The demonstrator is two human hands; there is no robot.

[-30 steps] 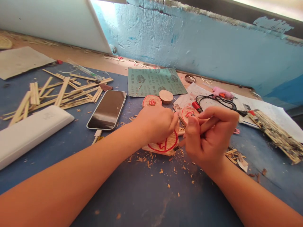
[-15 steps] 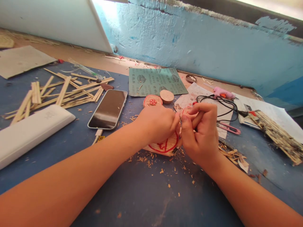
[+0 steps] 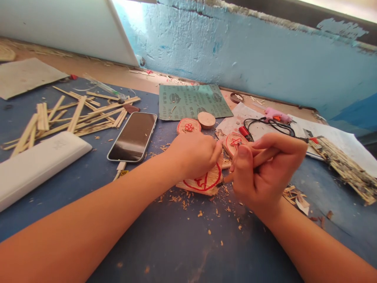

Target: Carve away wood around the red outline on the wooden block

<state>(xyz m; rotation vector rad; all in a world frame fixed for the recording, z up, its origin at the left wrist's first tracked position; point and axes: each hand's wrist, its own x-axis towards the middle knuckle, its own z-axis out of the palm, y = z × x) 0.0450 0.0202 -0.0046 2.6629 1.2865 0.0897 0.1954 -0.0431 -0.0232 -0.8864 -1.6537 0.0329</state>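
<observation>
My left hand (image 3: 196, 155) is closed over a flat wooden piece (image 3: 204, 183) with a red drawing, pressing it to the blue table (image 3: 176, 236). My right hand (image 3: 265, 169) is wrapped round a wooden-handled carving tool (image 3: 259, 157); its tip meets the right edge of the wooden piece. Wood shavings (image 3: 203, 204) lie scattered in front of the piece. Most of the piece is hidden under my left hand.
A phone (image 3: 134, 136) lies left of my hands, beside a white box (image 3: 35, 165) and a heap of wooden sticks (image 3: 76, 114). Behind are green sandpaper (image 3: 191, 101), small wooden discs with red marks (image 3: 189, 126), a pink glue gun (image 3: 275, 114), black cable, papers and a stick bundle (image 3: 344, 167).
My right hand moved in close against the left half a second ago, then drew back to the right with the tool. My left hand stayed on the wooden piece.
</observation>
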